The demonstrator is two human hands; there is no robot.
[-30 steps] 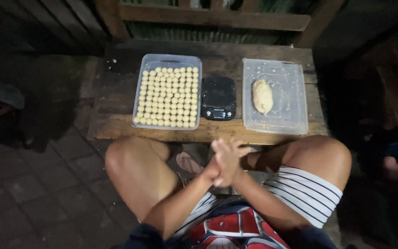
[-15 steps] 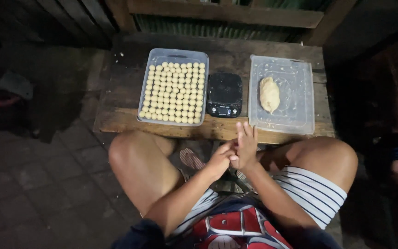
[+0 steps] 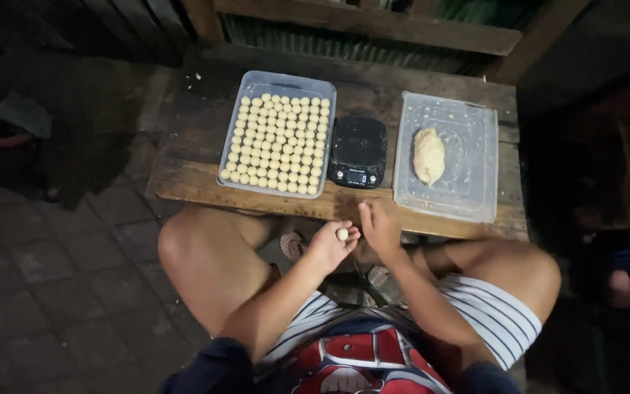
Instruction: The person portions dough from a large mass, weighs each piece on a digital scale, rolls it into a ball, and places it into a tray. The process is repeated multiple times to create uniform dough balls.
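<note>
My left hand [image 3: 329,246] pinches a small round dough ball [image 3: 342,234] between its fingertips, just below the front edge of the low wooden table [image 3: 191,175]. My right hand [image 3: 380,228] hovers beside it with loosely curled fingers and holds nothing. On the table, a clear tray [image 3: 231,124] at the left holds several rows of small dough balls. A black digital scale [image 3: 358,152] sits in the middle. A second clear tray [image 3: 468,190] at the right holds one lump of dough [image 3: 429,156].
My bare knees [image 3: 198,252] flank the hands below the table edge. The floor at the left is dark paving brick [image 3: 60,292]. Wooden beams [image 3: 373,22] run behind the table. Another person's dark shape [image 3: 625,277] sits at the far right.
My palms were pressed together rolling dough. They have now parted, and the finished ball rests in my left fingertips while the right hand has drawn away.
</note>
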